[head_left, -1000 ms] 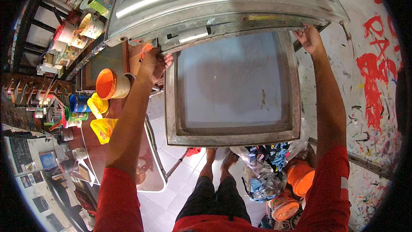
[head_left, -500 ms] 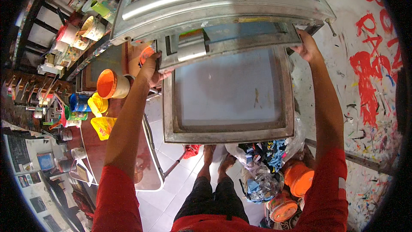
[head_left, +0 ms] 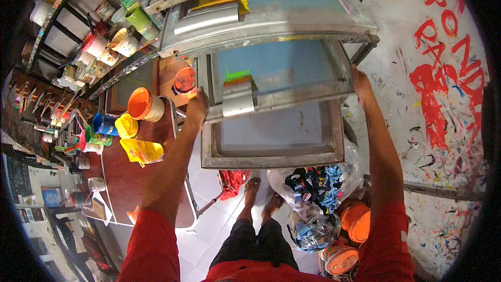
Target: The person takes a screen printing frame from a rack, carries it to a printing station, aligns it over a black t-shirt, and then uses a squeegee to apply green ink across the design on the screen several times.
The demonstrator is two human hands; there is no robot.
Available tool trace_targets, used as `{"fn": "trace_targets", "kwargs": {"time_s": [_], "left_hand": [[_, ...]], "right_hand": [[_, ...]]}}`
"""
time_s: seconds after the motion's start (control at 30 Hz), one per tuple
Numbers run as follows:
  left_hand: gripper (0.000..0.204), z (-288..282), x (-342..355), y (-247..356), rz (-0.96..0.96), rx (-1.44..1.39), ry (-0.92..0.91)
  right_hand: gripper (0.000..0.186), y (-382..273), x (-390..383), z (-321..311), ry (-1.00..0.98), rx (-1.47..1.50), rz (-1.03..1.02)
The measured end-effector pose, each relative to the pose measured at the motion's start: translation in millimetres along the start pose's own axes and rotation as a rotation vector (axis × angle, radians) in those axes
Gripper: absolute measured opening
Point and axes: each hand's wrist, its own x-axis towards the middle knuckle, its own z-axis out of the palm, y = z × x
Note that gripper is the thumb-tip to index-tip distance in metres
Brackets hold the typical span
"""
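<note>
A screen-printing frame [head_left: 302,101] with blue mesh is gripped at its two sides. My left hand [head_left: 197,107] is closed on its left edge, and my right hand [head_left: 361,83] on its right edge; the fingers are partly hidden. On its mesh lies a metal-handled squeegee [head_left: 238,99] with green and orange ink beside it. The frame tilts slightly, its right side higher in the picture. Below it, a second screen frame [head_left: 271,160] with pale mesh sticks out, partly covered. Above it sits another screen frame [head_left: 271,42], carrying a silver squeegee [head_left: 207,19] with yellow ink.
To the left, a brown table [head_left: 133,183] carries an orange paint bucket [head_left: 145,104] and yellow containers [head_left: 141,149]. Shelves of paint pots [head_left: 125,42] stand farther left. Bags of fabric scraps [head_left: 318,188] and orange-lidded buckets [head_left: 356,221] are near my feet. A paint-marked wall [head_left: 417,177] is at right.
Both hands have drawn the held frame outward toward me, so more of its mesh and squeegee show. It now covers more of the frame below. My view has shifted slightly.
</note>
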Motion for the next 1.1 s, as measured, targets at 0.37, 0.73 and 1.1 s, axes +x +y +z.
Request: {"fn": "trace_targets", "kwargs": {"time_s": [0.37,0.73,1.1], "left_hand": [[0.056,-31.1,-182.4,-25.5,-0.025,-0.143,-0.003],[0.064,-82.8,-282.9,-99.5,-0.005,0.219,-0.028],[0.057,-168.5,-397.0,-122.9,0.189,0.196,-0.060]], "right_hand": [[0.054,46.8,-179.7,-63.2,0.026,0.007,0.059],[0.043,54.0,-347.2,-79.1,0.171,0.124,0.072],[0.040,27.4,-574.2,-65.7,0.372,0.075,0.062]]}}
